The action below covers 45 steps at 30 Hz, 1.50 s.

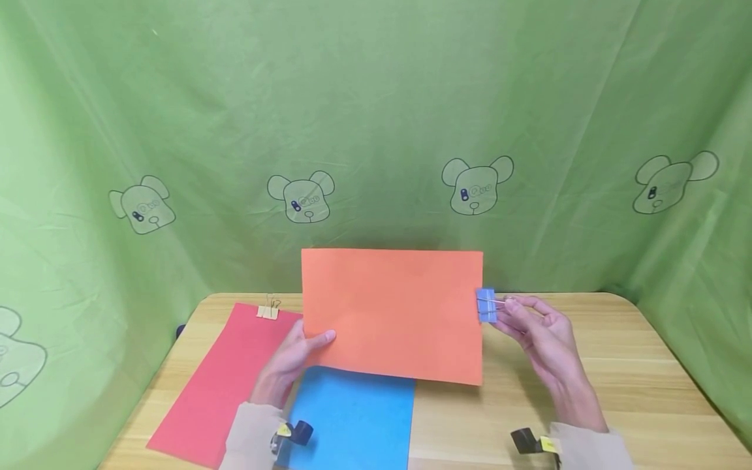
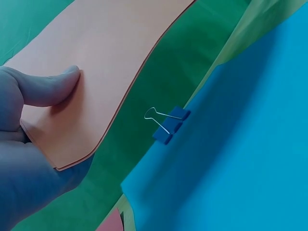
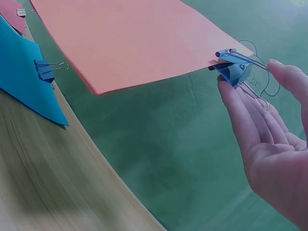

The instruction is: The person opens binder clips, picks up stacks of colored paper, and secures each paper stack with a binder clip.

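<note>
Above the table, the orange paper (image 1: 392, 313) is raised upright, its long side running left to right. My left hand (image 1: 288, 359) grips its lower left corner, thumb on the front and fingers behind. A doubled edge in the left wrist view shows more than one layer. At the right edge, a blue binder clip (image 1: 486, 305) meets the paper. My right hand (image 1: 546, 336) holds this clip, the thumb at the upper wire handle and the fingers beneath. In the right wrist view the paper's edge reaches the clip's mouth (image 3: 219, 61).
Blue paper (image 1: 358, 418) lies on the wooden table (image 1: 623, 372) below, with a dark blue binder clip (image 2: 172, 126) on its far edge. Red paper (image 1: 223, 378) with a cream binder clip (image 1: 267, 313) lies to the left. A green curtain (image 1: 382, 117) surrounds the table.
</note>
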Available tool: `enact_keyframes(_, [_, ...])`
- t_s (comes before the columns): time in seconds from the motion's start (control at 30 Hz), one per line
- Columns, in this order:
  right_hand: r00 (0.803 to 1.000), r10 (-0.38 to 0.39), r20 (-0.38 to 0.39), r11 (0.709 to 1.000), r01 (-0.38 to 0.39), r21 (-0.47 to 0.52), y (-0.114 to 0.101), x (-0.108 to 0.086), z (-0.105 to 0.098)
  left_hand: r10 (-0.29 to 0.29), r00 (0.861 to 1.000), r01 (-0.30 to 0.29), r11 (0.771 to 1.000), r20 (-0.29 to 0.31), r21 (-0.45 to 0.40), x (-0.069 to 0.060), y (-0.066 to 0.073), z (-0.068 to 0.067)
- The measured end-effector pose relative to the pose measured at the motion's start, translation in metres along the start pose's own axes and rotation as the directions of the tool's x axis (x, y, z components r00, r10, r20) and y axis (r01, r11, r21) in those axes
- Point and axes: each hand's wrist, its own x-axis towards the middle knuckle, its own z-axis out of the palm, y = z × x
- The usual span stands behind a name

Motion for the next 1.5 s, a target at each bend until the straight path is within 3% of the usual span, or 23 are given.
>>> enact_keyframes(0.27, [1.0,-0.015,0.02,1.0,0.015,0.014,0.004,0.001,0.001,0.006,1.0,-0.006,1.0,0.006,-0.009,0.002,-0.003,0.004])
enact_keyframes(0.47, [1.0,-0.006,-0.01,1.0,0.006,0.013,0.007,0.002,0.004,-0.031,0.999,0.031,1.0,-0.006,0.0,0.002,-0.005,0.009])
enact_keyframes(0.93, [1.0,-0.003,-0.023,1.0,0.004,0.007,0.009,0.001,0.007,0.019,0.999,-0.018,1.0,0.029,-0.021,0.004,-0.006,0.013])
enact_keyframes(1.27, [1.0,0.009,-0.028,0.999,-0.008,0.039,0.006,0.0,0.007,0.001,0.999,0.0,1.0,0.049,-0.021,0.003,-0.006,0.013])
enact_keyframes(1.5, [0.997,0.071,-0.022,0.996,-0.07,0.051,0.006,0.002,-0.002,0.015,0.994,-0.011,0.999,0.112,-0.035,0.005,-0.008,0.014])
